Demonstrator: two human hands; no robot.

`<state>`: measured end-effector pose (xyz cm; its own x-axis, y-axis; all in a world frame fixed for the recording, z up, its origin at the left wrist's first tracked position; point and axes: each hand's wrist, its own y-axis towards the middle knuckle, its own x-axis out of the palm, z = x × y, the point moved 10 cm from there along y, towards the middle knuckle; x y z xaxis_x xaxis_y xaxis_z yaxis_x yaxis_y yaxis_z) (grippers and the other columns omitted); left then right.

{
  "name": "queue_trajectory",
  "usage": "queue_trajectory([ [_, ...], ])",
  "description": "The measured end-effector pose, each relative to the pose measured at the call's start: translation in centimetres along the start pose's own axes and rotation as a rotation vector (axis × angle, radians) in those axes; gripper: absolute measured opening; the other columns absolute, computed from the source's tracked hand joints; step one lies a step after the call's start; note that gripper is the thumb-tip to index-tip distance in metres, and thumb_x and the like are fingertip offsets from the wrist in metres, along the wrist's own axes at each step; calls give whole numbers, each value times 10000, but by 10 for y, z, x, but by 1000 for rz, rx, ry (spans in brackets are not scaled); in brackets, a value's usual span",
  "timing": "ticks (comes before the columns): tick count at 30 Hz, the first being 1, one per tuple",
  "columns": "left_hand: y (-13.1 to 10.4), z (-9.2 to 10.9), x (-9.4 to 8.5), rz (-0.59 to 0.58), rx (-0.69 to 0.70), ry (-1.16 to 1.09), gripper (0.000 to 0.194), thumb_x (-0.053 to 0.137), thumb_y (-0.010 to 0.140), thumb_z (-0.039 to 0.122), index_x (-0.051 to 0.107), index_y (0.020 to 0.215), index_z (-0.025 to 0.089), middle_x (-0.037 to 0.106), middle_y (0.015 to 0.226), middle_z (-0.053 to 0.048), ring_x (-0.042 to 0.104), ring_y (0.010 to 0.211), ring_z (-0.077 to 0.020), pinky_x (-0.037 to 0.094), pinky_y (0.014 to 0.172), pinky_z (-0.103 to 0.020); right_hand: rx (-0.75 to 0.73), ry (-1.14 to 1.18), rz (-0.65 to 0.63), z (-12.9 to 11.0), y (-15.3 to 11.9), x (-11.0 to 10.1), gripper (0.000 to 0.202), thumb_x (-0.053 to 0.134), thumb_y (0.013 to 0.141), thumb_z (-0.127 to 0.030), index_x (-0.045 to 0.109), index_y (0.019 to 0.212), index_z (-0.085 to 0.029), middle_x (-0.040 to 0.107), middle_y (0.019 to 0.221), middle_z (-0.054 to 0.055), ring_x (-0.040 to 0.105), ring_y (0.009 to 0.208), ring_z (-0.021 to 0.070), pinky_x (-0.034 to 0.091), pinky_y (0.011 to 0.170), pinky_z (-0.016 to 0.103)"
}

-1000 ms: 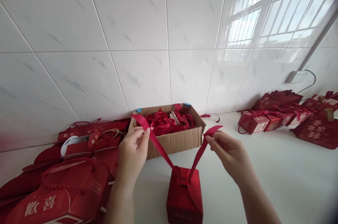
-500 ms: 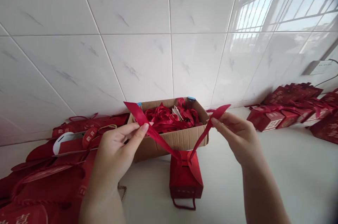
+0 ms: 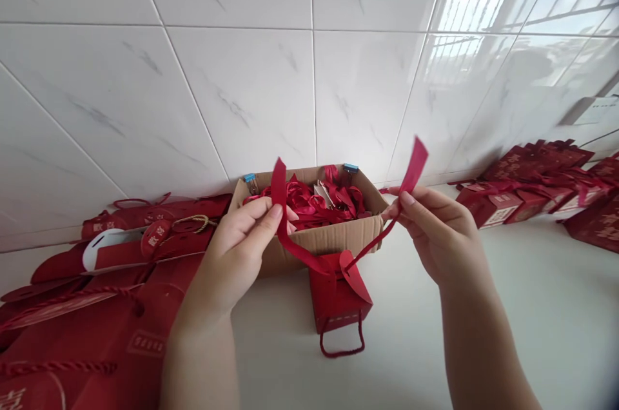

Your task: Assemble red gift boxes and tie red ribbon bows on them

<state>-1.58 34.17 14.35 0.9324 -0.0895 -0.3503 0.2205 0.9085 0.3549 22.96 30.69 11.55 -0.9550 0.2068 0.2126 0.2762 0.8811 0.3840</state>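
A small red gift box [image 3: 341, 297] sits on the white tabletop, its cord handle [image 3: 342, 353] hanging toward me. A red ribbon [image 3: 300, 254] runs through the top flaps of the box, and its two ends rise apart in a V. Between thumb and fingers, my left hand [image 3: 242, 245] pinches the left end, whose tip sticks up above the fingertips. The other end is pinched by my right hand [image 3: 438, 226], with its tip pointing up and to the right. Both hands are above the box, on either side of it.
Behind the gift box stands a cardboard box [image 3: 333, 236] filled with loose red ribbons [image 3: 304, 200]. Red gift bags and boxes [image 3: 120, 307] are piled at left. More red boxes [image 3: 503, 200] line the wall at right. A tiled wall [image 3: 251, 87] closes off the back.
Both ribbon tips now point more upward, and the left part sags in a curve. My left hand has come slightly inward. The gift box appears a little higher and its handle hangs lower relative to it.
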Motion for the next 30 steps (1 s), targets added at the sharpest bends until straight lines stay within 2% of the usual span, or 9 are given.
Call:
queue_trajectory([
  [4, 2, 7, 11, -23, 59, -32, 271, 464, 907, 373, 634, 798, 194, 606, 745, -2, 586, 788, -154, 459, 758, -246, 0, 18, 13, -1, 0, -2, 148, 624, 837, -319, 711, 901, -219, 624, 649, 9, 602, 655, 146, 532, 640, 299],
  [8, -1, 14, 3, 112, 107, -28, 260, 513, 878, 399, 663, 859, 187, 664, 839, -21, 612, 840, -173, 484, 791, -272, -10, 21, 34, -3, 0, -3, 156, 634, 829, -338, 721, 870, -215, 649, 678, 20, 637, 703, 167, 552, 702, 338],
  [12, -3, 14, -6, 265, 128, -11, 247, 598, 819, 395, 699, 904, 186, 706, 886, -24, 642, 877, -194, 509, 818, -304, -25, -6, 43, -6, -2, -2, 160, 641, 821, -355, 728, 881, -235, 706, 814, 34, 666, 803, 197, 560, 778, 385],
  [17, -2, 12, -2, 307, 130, -110, 247, 645, 784, 373, 703, 886, 156, 711, 868, -43, 668, 841, -195, 534, 808, -308, -49, -42, 79, -9, -4, -3, 163, 667, 795, -360, 724, 851, -219, 701, 767, 40, 664, 762, 201, 568, 721, 375],
  [20, -3, 18, 9, 214, 138, -123, 250, 588, 827, 389, 688, 842, 161, 693, 814, -39, 663, 829, -185, 531, 806, -298, -22, -49, 63, -5, -6, 1, 152, 675, 789, -340, 715, 836, -201, 665, 665, 22, 635, 653, 167, 545, 622, 317],
  [23, -6, 22, 36, -32, 135, -71, 262, 526, 869, 395, 663, 789, 186, 634, 661, -9, 634, 712, -162, 524, 702, -268, 63, -117, -16, 4, -8, 14, 171, 658, 797, -334, 702, 863, -183, 618, 593, 5, 564, 520, 128, 471, 480, 262],
  [26, -9, 23, 57, -185, 134, 10, 223, 526, 878, 361, 674, 840, 199, 628, 677, -5, 598, 672, -147, 492, 623, -236, 123, -164, -244, 8, -14, 42, 176, 614, 824, -323, 705, 872, -180, 582, 593, -6, 501, 488, 101, 410, 431, 232],
  [28, -9, 21, 65, -218, 127, 42, 213, 523, 882, 340, 683, 889, 200, 659, 755, -12, 606, 721, -150, 488, 653, -231, 127, -119, -400, 4, -21, 59, 177, 598, 835, -305, 709, 924, -201, 575, 626, -12, 476, 506, 89, 408, 436, 217],
  [30, -7, 20, 68, -212, 122, 56, 214, 524, 881, 331, 689, 885, 195, 676, 786, -14, 615, 755, -156, 490, 694, -235, 149, -68, -478, 3, -25, 68, 220, 607, 832, -301, 691, 1020, -224, 580, 665, -13, 461, 519, 84, 421, 441, 210],
])
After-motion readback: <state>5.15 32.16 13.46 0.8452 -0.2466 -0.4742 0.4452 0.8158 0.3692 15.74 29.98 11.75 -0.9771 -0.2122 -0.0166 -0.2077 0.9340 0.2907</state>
